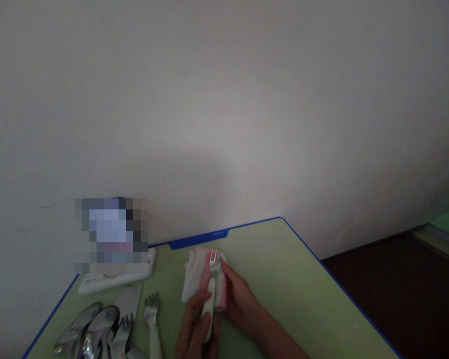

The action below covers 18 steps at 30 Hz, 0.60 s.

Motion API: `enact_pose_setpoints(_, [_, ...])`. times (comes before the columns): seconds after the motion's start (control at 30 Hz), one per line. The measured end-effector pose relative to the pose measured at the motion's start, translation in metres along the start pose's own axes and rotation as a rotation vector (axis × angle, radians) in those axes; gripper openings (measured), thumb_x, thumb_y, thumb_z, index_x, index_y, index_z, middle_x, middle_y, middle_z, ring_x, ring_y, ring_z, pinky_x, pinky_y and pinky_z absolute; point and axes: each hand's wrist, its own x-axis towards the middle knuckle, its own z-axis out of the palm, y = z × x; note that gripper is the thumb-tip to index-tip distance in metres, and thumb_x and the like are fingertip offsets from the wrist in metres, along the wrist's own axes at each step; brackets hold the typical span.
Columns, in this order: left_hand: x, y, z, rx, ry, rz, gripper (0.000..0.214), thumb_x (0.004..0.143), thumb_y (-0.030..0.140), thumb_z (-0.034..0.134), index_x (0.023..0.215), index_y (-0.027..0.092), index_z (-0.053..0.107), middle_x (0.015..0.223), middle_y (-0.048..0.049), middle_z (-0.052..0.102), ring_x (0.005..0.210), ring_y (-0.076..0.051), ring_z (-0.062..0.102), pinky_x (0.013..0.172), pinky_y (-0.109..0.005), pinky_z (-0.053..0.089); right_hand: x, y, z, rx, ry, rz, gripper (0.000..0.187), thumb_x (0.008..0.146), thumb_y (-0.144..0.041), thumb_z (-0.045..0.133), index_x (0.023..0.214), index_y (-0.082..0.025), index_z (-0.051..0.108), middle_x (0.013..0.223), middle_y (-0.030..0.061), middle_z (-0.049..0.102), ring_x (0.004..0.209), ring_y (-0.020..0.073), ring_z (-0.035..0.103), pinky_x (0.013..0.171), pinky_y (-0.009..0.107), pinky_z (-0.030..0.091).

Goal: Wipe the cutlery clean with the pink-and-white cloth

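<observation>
A fork (210, 294) with a pale handle and metal tines lies across a folded pink-and-white cloth (196, 276). My left hand (198, 324) is closed round the fork's handle, its thumb on top. The cloth sits in my right hand (241, 299), whose fingers wrap its right side and partly pass beneath it, out of sight. My right thumb rests beside the tines, at the cloth's edge. To the left, a second pale-handled fork (153, 319) lies on the table with its tines pointing away from me.
Several metal spoons (103, 319) and a metal fork (124, 331) are heaped at the table's (284, 279) left front. Behind them stands a white tray-like holder (115, 281) with a blurred-out object (110, 229) above it. A wall (224, 124) borders the blue-edged table.
</observation>
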Motion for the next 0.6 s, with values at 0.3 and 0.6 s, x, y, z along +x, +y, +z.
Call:
enact_pose_setpoints(0.3, [-0.008, 0.017, 0.002, 0.010, -0.124, 0.085, 0.048, 0.073, 0.047, 0.055, 0.113, 0.024, 0.040, 0.060, 0.0081, 0.050, 0.035, -0.005, 0.037, 0.034, -0.015, 0.025, -0.006, 0.004, -0.002, -0.051, 0.036, -0.050, 0.030, 0.082, -0.037, 0.053, 0.097, -0.013, 0.063, 0.078, 0.0053, 0.070, 0.073, 0.0172, 0.064, 0.068, 0.028, 0.047])
enact_pose_setpoints(0.6, [-0.026, 0.013, 0.003, 0.145, -0.188, 0.267, 0.033, 0.083, 0.034, 0.042, 0.113, 0.020, 0.037, 0.052, 0.0100, 0.040, 0.038, -0.006, 0.033, 0.037, -0.015, 0.023, -0.019, 0.009, 0.005, -0.093, 0.090, -0.175, 0.023, 0.082, -0.033, 0.055, 0.087, -0.013, 0.065, 0.074, 0.0036, 0.070, 0.074, 0.0155, 0.064, 0.073, 0.027, 0.048])
